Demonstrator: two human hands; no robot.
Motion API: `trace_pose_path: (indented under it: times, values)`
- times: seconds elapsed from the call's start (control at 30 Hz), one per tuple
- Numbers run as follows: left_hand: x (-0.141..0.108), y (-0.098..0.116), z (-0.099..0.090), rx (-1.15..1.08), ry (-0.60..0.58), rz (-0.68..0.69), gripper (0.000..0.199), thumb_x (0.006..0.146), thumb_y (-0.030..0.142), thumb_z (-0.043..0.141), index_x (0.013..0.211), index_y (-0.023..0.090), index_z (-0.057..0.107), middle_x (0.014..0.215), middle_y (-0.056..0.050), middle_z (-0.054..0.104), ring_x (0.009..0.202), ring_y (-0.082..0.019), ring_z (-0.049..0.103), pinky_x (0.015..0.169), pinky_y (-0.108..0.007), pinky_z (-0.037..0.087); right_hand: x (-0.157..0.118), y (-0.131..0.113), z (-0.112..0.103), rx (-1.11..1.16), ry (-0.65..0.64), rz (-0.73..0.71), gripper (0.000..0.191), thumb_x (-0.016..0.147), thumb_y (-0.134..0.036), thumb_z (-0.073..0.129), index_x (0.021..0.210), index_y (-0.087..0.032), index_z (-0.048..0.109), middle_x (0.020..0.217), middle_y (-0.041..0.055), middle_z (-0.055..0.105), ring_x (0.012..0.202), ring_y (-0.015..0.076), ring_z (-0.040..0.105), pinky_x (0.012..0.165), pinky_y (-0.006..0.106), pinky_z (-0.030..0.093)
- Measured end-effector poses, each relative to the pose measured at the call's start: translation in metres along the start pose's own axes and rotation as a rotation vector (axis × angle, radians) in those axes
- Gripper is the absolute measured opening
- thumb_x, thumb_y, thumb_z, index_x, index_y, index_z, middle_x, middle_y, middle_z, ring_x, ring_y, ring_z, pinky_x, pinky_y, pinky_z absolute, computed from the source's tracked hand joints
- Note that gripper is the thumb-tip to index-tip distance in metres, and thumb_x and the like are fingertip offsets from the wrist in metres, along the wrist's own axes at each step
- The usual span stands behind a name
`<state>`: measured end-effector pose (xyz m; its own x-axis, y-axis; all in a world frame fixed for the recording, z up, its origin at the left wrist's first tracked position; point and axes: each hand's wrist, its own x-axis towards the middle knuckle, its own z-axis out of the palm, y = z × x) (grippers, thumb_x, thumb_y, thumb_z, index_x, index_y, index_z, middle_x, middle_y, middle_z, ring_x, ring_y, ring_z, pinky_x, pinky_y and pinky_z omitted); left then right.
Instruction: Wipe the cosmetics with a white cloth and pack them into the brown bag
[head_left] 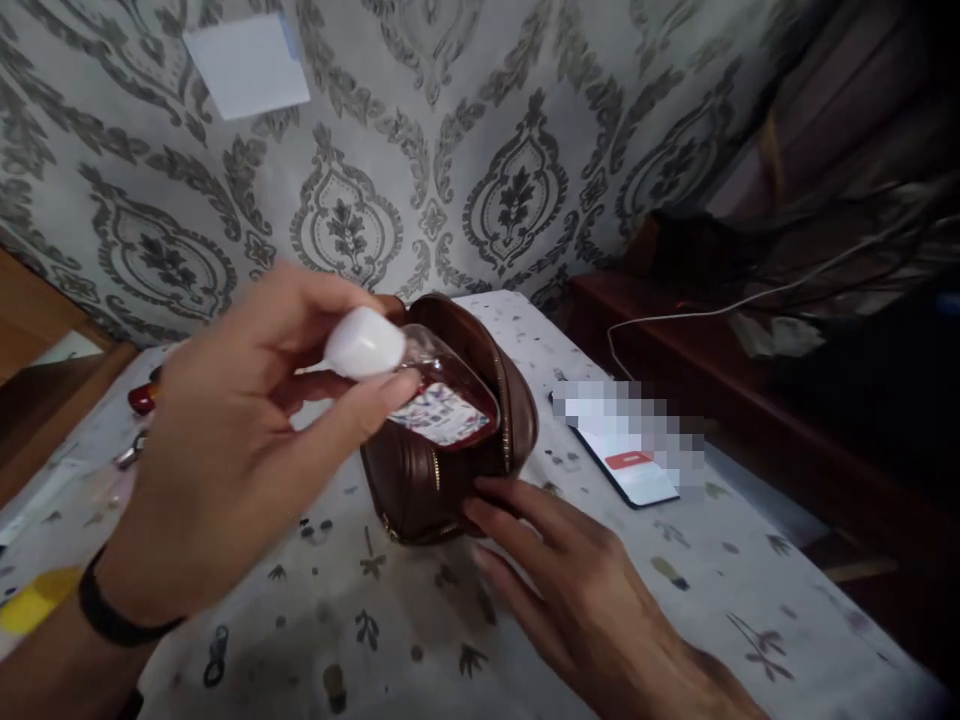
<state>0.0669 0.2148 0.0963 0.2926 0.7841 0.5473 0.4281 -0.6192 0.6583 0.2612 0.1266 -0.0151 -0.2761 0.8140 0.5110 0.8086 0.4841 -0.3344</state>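
My left hand (247,420) grips a clear bottle with a white cap (366,343), a printed label and dark red contents. The bottle (444,412) lies tilted at the mouth of a brown leather pouch (420,490), its base end pointing right into the opening. The pouch stands unzipped on the table, its gold zipper teeth showing along the edges. At the pouch's front right side, the fingers of my right hand (562,570) are stretched out and touch the leather. How much of the bottle is inside the pouch is hard to tell.
A phone (622,450) with a lit screen lies right of the pouch on the patterned tablecloth (405,640). A white cable (712,315) runs behind it. Left of my wrist are a yellow object (37,598) and a red item (141,398). A patterned wall rises behind.
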Motion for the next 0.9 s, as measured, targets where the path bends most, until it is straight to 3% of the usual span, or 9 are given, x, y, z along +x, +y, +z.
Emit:
trace_pose_path:
  times: [0.1, 0.27, 0.4, 0.57, 0.73, 0.9]
  values:
    - [0.010, -0.005, 0.016, 0.147, -0.162, 0.089, 0.016, 0.085, 0.030, 0.068, 0.098, 0.023, 0.062, 0.079, 0.005, 0.064, 0.063, -0.010, 0.062, 0.051, -0.018, 0.043, -0.015, 0.006, 0.007, 0.028, 0.065, -0.019, 0.029, 0.098, -0.021, 0.048, 0.121, -0.018, 0.065, 0.120, 0.0138, 0.068, 0.104, 0.0227, 0.070, 0.088, 0.033, 0.061]
    - [0.020, -0.009, 0.038, 0.229, -0.300, 0.148, 0.014, 0.076, 0.016, 0.071, 0.075, 0.023, 0.059, 0.054, 0.006, 0.046, 0.046, -0.012, 0.042, 0.041, -0.025, 0.023, -0.029, 0.012, 0.013, 0.108, 0.104, 0.016, 0.031, 0.095, -0.019, 0.054, 0.124, -0.021, 0.065, 0.124, 0.0123, 0.067, 0.109, 0.0217, 0.069, 0.092, 0.030, 0.061]
    - [0.025, -0.010, 0.048, 0.114, -0.380, 0.116, 0.019, 0.073, 0.012, 0.074, 0.071, 0.023, 0.059, 0.051, 0.006, 0.040, 0.047, -0.014, 0.043, 0.045, -0.025, 0.034, -0.030, 0.012, 0.012, 0.163, 0.077, 0.055, 0.033, 0.095, -0.015, 0.052, 0.124, -0.021, 0.065, 0.126, 0.0128, 0.066, 0.112, 0.0219, 0.067, 0.097, 0.032, 0.058]
    - [0.022, -0.015, 0.055, 0.075, -0.456, 0.108, 0.018, 0.081, 0.020, 0.070, 0.072, 0.022, 0.055, 0.056, 0.005, 0.041, 0.057, -0.016, 0.054, 0.060, -0.025, 0.047, -0.031, 0.011, 0.012, 0.199, 0.075, 0.051, 0.033, 0.094, -0.015, 0.053, 0.124, -0.020, 0.065, 0.126, 0.0127, 0.066, 0.112, 0.0220, 0.067, 0.097, 0.032, 0.058]
    - [0.017, -0.025, 0.066, 0.231, -0.558, 0.237, 0.014, 0.090, 0.026, 0.061, 0.080, 0.022, 0.052, 0.076, 0.001, 0.054, 0.071, -0.018, 0.059, 0.066, -0.028, 0.049, -0.030, 0.011, 0.011, 0.190, 0.071, 0.042, 0.036, 0.092, -0.014, 0.053, 0.126, -0.019, 0.063, 0.127, 0.0126, 0.065, 0.113, 0.0218, 0.067, 0.097, 0.032, 0.059]
    - [0.017, -0.035, 0.084, 0.377, -0.658, 0.310, 0.019, 0.083, 0.012, 0.063, 0.083, 0.023, 0.047, 0.078, 0.000, 0.057, 0.068, -0.019, 0.060, 0.057, -0.029, 0.045, -0.029, 0.011, 0.014, 0.156, 0.102, 0.018, 0.031, 0.094, -0.015, 0.053, 0.122, -0.017, 0.064, 0.125, 0.0133, 0.066, 0.113, 0.0200, 0.067, 0.099, 0.031, 0.057]
